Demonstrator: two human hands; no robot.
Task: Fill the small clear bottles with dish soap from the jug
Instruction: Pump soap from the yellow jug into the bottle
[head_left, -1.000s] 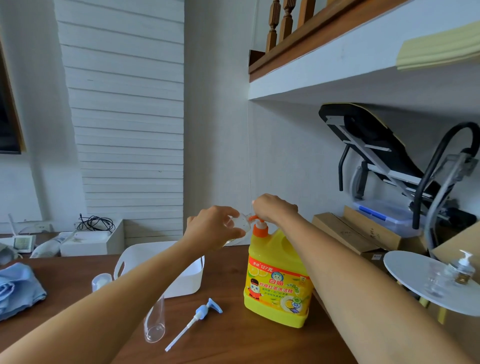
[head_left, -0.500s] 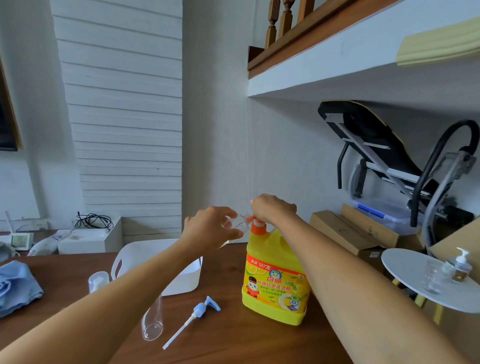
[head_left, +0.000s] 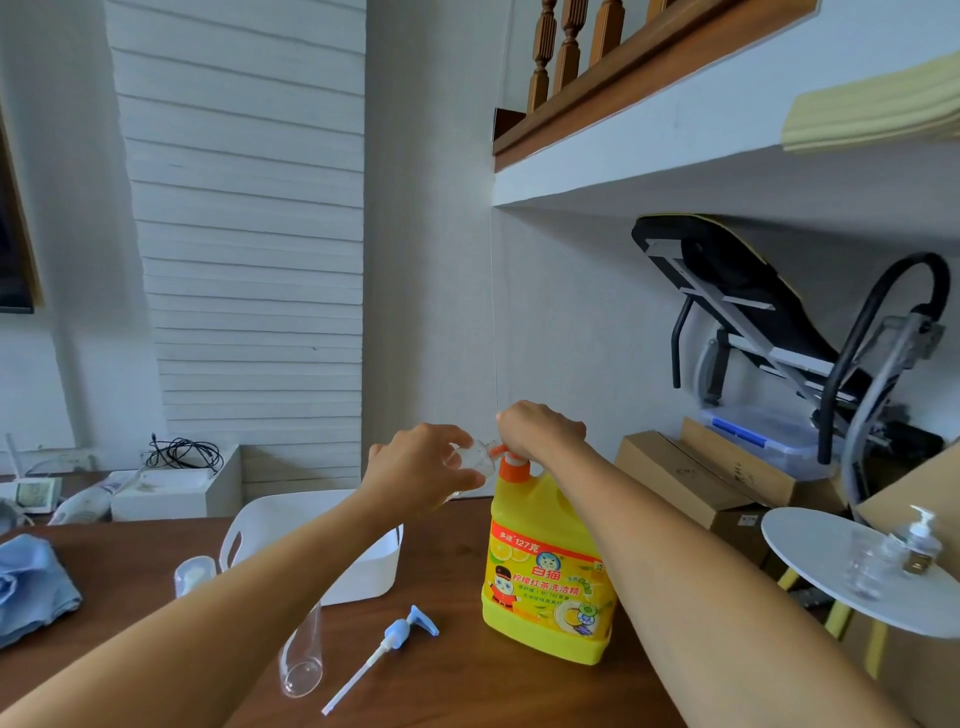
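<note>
Both our hands are up at the neck of the yellow plastic dish soap jug (head_left: 545, 571). Our left hand (head_left: 421, 467) is wrapped round a small clear plastic bottle (head_left: 480, 457), tipped with its mouth right at the spout, while our right hand (head_left: 540, 428) clamps down over the jug's orange pump (head_left: 511, 465), knuckles up. That jug stands upright on the brown wooden table (head_left: 457, 686). Just left of the jug sits a white plastic basket (head_left: 374, 571). In front and left of the jug, a blue-and-white pump head (head_left: 384, 644) lies flat with its long tube. Further left is a tall clear tube bottle (head_left: 301, 660), partly behind our forearm, and far left a bunched blue cloth (head_left: 31, 587).
</note>
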